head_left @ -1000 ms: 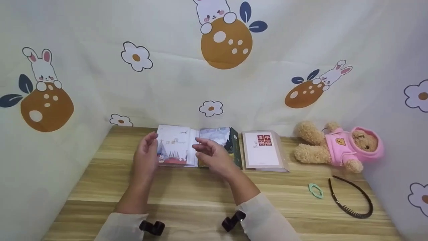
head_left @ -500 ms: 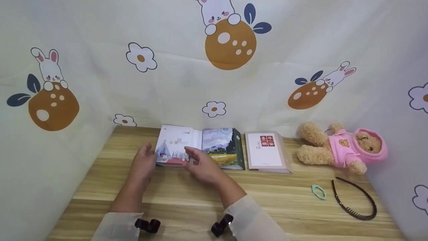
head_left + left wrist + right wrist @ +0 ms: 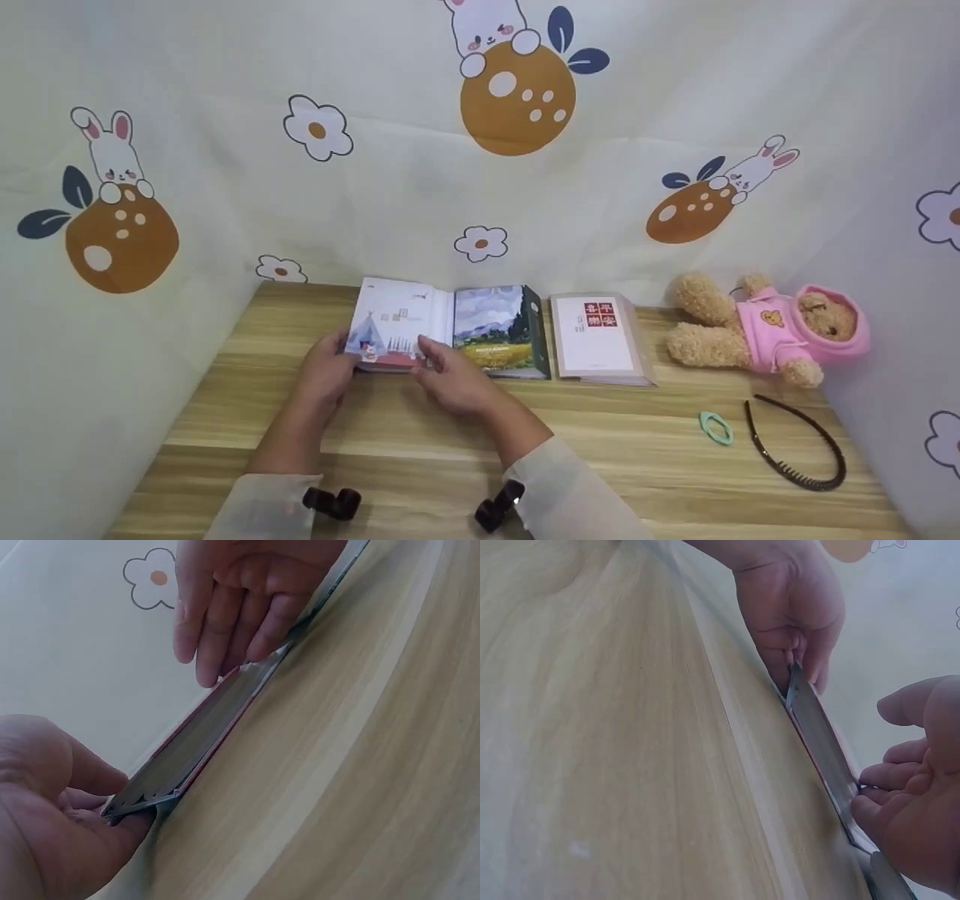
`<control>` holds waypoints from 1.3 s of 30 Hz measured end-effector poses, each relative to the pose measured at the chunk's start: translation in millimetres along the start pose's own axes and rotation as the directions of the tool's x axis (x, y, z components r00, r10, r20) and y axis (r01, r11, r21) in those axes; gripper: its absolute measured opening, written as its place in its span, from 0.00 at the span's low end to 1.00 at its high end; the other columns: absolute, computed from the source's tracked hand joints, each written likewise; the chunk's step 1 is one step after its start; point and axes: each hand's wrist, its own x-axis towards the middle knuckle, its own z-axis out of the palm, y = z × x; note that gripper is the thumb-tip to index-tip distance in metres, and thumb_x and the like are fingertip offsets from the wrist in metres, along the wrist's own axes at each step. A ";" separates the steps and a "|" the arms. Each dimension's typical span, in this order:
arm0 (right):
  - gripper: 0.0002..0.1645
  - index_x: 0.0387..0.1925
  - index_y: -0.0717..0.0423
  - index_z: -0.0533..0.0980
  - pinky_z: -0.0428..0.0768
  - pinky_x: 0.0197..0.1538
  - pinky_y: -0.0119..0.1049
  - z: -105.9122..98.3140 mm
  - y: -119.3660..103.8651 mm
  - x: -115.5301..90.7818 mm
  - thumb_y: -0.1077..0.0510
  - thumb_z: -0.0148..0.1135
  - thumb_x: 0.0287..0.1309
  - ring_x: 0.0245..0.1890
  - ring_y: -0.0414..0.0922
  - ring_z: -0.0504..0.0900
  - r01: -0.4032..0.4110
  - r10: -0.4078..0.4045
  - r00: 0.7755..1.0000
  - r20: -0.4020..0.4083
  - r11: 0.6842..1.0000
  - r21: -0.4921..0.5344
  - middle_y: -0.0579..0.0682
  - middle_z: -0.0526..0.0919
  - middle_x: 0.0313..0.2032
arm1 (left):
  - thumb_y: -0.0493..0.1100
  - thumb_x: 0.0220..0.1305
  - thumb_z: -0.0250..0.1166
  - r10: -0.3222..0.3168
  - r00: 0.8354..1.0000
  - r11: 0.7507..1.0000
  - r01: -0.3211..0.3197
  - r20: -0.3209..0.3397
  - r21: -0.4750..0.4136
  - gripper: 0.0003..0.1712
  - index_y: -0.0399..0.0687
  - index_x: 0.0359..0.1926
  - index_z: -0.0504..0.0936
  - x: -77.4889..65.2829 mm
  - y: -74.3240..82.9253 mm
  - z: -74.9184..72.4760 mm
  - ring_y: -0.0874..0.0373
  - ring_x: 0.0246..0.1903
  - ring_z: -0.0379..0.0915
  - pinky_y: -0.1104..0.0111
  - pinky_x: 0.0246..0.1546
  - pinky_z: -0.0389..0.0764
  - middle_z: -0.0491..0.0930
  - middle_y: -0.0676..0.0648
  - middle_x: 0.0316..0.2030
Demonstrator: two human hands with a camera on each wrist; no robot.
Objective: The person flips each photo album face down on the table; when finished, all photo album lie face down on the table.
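Observation:
A white book (image 3: pixel 397 322) with a blue tent on its cover lies at the back left of the table. My left hand (image 3: pixel 328 375) grips its left edge; in the left wrist view the thumb and fingers of that hand (image 3: pixel 67 817) pinch a corner of the book (image 3: pixel 187 742). At the book's front right corner is my right hand (image 3: pixel 457 379), thumb raised and fingers loosely extended. Seen from the right wrist, the fingertips of this hand (image 3: pixel 919 787) touch the book's side (image 3: pixel 821 739) without closing round it.
A landscape-painted book (image 3: pixel 491 326) lies directly right of the white one, then a beige book (image 3: pixel 596 337) with red squares. Farther right are a teddy bear (image 3: pixel 772 326) in a pink hoodie, a mint-green hair clip (image 3: pixel 716 429) and a dark headband (image 3: pixel 806 450). Printed cloth (image 3: pixel 390 195) hangs behind.
My right hand has moved left, off the gap between the books to the white book's front corner. The left hand has lowered and taken hold of that book's left edge.

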 end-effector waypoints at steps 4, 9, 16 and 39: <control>0.40 0.83 0.54 0.61 0.61 0.86 0.49 -3.9 -3.8 -0.8 0.47 0.58 0.78 0.82 0.52 0.65 0.005 -0.005 1.000 -0.011 1.000 0.012 0.54 0.66 0.81 | 0.36 0.82 0.46 0.007 1.000 0.978 -0.010 -0.014 -0.208 0.38 0.49 0.87 0.48 -9.6 17.7 4.0 0.45 0.83 0.57 0.54 0.82 0.68 0.48 0.42 0.87; 0.35 0.81 0.50 0.66 0.64 0.85 0.50 -12.6 -7.6 -2.0 0.46 0.58 0.79 0.81 0.49 0.68 0.009 -0.007 1.000 -0.014 0.994 0.113 0.48 0.73 0.78 | 0.49 0.87 0.45 0.089 0.996 0.953 -0.087 -0.009 -0.290 0.33 0.66 0.87 0.53 -26.6 38.8 15.9 0.51 0.82 0.59 0.54 0.80 0.70 0.50 0.52 0.87; 0.34 0.82 0.41 0.64 0.69 0.82 0.50 -21.6 -9.5 -2.9 0.45 0.56 0.81 0.80 0.49 0.69 0.029 -0.025 1.000 -0.015 0.932 0.362 0.44 0.73 0.78 | 0.56 0.87 0.44 0.264 0.964 0.958 -0.263 -0.001 -0.114 0.30 0.62 0.83 0.62 -41.3 44.9 34.4 0.41 0.82 0.57 0.45 0.82 0.65 0.51 0.46 0.85; 0.32 0.79 0.19 0.64 0.74 0.75 0.66 -20.0 -10.2 -1.8 0.40 0.57 0.79 0.79 0.60 0.70 -0.026 0.054 0.998 -0.043 0.872 0.488 0.48 0.68 0.81 | 0.52 0.82 0.59 0.170 0.984 0.982 -0.165 0.050 -0.089 0.39 0.57 0.86 0.56 -35.0 31.8 49.9 0.42 0.82 0.58 0.46 0.82 0.64 0.56 0.45 0.85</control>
